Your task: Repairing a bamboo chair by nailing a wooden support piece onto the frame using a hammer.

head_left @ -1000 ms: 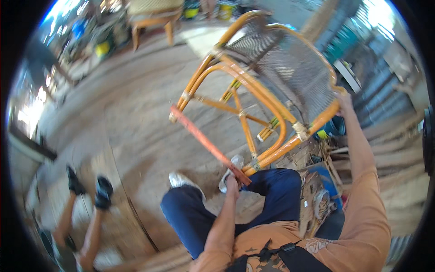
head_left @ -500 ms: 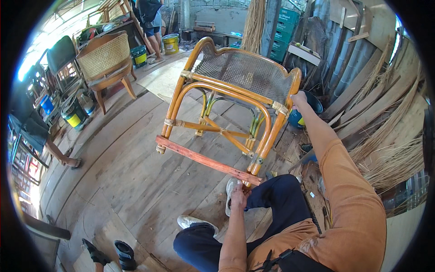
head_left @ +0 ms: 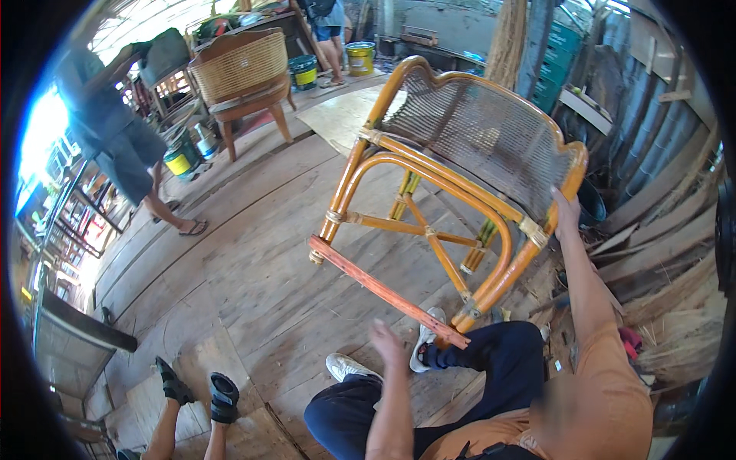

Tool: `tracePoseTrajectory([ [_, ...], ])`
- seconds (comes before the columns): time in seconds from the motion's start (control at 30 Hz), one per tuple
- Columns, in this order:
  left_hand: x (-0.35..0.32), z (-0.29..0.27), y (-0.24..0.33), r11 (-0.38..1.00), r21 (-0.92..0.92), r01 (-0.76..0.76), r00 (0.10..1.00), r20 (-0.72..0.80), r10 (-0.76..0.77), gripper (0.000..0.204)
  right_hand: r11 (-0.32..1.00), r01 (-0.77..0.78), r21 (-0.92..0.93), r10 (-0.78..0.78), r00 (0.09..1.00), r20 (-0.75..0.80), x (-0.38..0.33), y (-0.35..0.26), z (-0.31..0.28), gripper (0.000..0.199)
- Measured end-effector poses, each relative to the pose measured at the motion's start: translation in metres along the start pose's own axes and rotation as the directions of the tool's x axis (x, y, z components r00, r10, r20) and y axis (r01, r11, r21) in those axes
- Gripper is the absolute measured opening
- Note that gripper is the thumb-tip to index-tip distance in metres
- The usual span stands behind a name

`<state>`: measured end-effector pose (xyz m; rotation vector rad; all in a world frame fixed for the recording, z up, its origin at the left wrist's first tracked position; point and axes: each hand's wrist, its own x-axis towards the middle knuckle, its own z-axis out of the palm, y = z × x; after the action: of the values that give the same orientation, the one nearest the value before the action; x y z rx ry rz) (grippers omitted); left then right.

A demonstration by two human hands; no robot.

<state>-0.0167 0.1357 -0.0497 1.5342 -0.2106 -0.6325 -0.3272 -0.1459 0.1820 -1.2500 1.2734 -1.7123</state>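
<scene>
Across the leg ends (head_left: 316,259) of the tilted rattan chair (head_left: 452,115) a red strip (head_left: 389,292) is bridging the gap, the left hand (head_left: 388,343) is hovering clear of it, its grip too blurred to judge, and at the chair's right the right hand (head_left: 566,213) is holding the frame (head_left: 573,170), seemingly to steady its tilt.

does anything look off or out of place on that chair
Yes, the reddish wood strip across the lower ends of two legs of the cane chair. It looks odd because its flat, rough-looking surface doesn't match the glossy, rounded golden frame, and its right end juts past the leg. No damage stands out.
</scene>
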Motion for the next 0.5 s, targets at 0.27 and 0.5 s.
tracePoseTrajectory([
  [0.27, 0.194, 0.017, 0.199, 0.373, 0.58, -0.724, 0.61, 0.286, 0.739, 0.036, 0.993, 0.012, -0.115, -0.027, 0.992, -0.124, 0.007, 0.015, 0.003, 0.035],
  [0.5, 0.061, 0.134, 0.197, 0.343, 0.328, -0.88, 0.462, 0.755, 0.466, 0.041, 0.992, -0.05, -0.113, 0.043, 0.997, -0.057, 0.064, 0.015, 0.02, 0.036],
])
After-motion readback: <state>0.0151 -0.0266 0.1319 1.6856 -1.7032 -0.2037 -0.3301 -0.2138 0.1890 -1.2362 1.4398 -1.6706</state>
